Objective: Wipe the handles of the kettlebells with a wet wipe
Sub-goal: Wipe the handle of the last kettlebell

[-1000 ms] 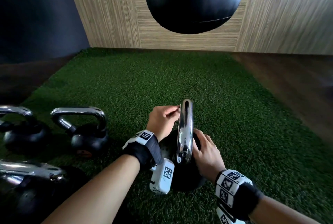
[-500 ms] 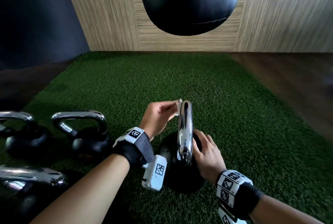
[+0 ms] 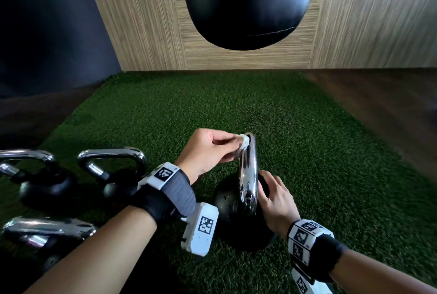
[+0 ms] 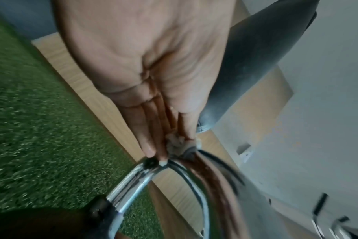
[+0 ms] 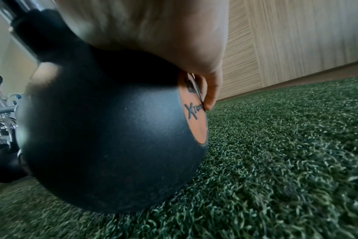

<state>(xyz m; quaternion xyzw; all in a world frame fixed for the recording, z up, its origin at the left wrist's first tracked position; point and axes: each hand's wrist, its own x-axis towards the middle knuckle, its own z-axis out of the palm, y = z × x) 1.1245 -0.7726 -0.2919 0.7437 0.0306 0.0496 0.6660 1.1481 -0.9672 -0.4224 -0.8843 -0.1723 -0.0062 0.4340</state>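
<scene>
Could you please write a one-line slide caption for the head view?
Left hand presses a wet wipe to a kettlebell handle while the right hand steadies its ball.

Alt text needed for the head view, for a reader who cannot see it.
A left hand pinches a white wet wipe against the top of a kettlebell's chrome handle while the right hand steadies its black ball on green turf; three more kettlebells stand at left.

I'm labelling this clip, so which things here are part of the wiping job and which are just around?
In the job:
- wet wipe, pinched in the left hand
- chrome handle
- kettlebell, steadied by the right hand
- other kettlebells, waiting

Just around:
- punching bag
- green turf
</scene>
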